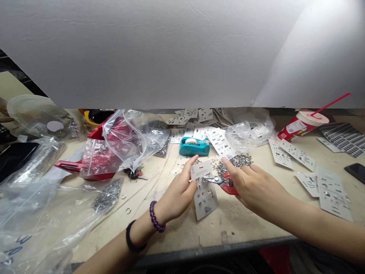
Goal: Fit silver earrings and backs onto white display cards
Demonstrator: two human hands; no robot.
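Observation:
My left hand [178, 192] grips a white earring card [205, 201] by its left edge, tilted above the table's front part. Rows of small metal pieces sit on the card. My right hand [252, 184] is closed round red-handled pliers [216, 179]. Their metal jaws lie over the upper part of the card, at a row of small pieces; whether the jaws grip one I cannot tell. Just behind the hands is a pile of small metal parts [239, 161], partly hidden by my right hand. A teal tape dispenser [194, 147] stands behind the card.
Clear plastic bags [137, 133] and a red bin [99, 177] crowd the left side. More filled cards [335, 194] lie at right, near a tilted red cup [302, 123] with a straw and a dark phone [356, 172]. A white panel [171, 53] overhangs the back.

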